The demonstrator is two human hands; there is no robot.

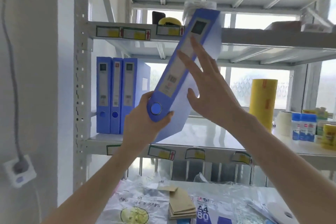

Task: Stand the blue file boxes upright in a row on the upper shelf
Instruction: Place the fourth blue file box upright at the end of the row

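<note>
Three blue file boxes [114,94] stand upright side by side at the left end of a grey metal shelf [209,132]. In front of the rack I hold a fourth blue file box [180,71] tilted, its top leaning right toward the shelf above. My left hand [145,123] grips its lower end near the round spine hole. My right hand [209,85] lies flat with fingers spread against the box's right side and spine.
A yellow roll [262,103], white tape rolls and small bottles [303,127] crowd the shelf's right end. The shelf above [272,38] carries a dark block, a yellow object and a clear jar. Plastic bags, brown envelopes [181,203] and paper packs lie below. A wall socket [19,171] is at left.
</note>
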